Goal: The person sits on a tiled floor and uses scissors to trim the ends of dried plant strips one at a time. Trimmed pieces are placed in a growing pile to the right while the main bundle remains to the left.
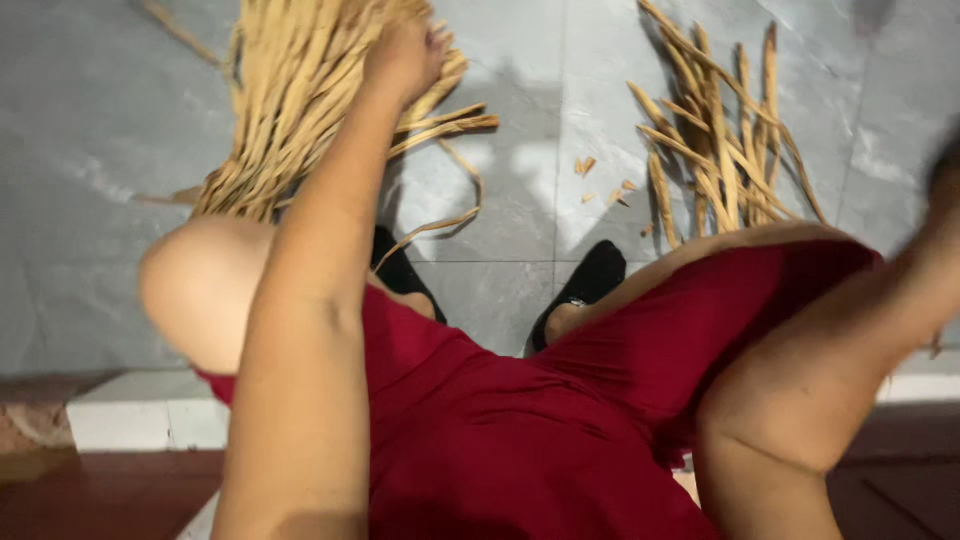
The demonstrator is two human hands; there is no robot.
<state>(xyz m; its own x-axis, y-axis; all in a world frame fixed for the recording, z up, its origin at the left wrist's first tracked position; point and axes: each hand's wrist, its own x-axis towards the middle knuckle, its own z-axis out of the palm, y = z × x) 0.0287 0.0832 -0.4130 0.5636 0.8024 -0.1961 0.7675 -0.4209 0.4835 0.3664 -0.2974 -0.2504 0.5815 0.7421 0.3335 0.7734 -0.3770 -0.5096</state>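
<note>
My left hand (403,58) reaches forward and down onto a large pile of long dry straw-coloured strips (290,90) lying on the grey tiled floor (520,150); its fingers curl into the strips at the pile's right side. My right arm extends to the right edge of view, and my right hand (945,195) is blurred and mostly cut off there, so what it holds is unclear. A smaller loose heap of the same dry strips (715,150) lies on the floor at the upper right.
I sit with my knees apart in a red garment (540,420), black shoes (590,280) on the floor. Small broken bits (600,185) lie between the piles. A white step edge (140,410) and reddish floor sit below left.
</note>
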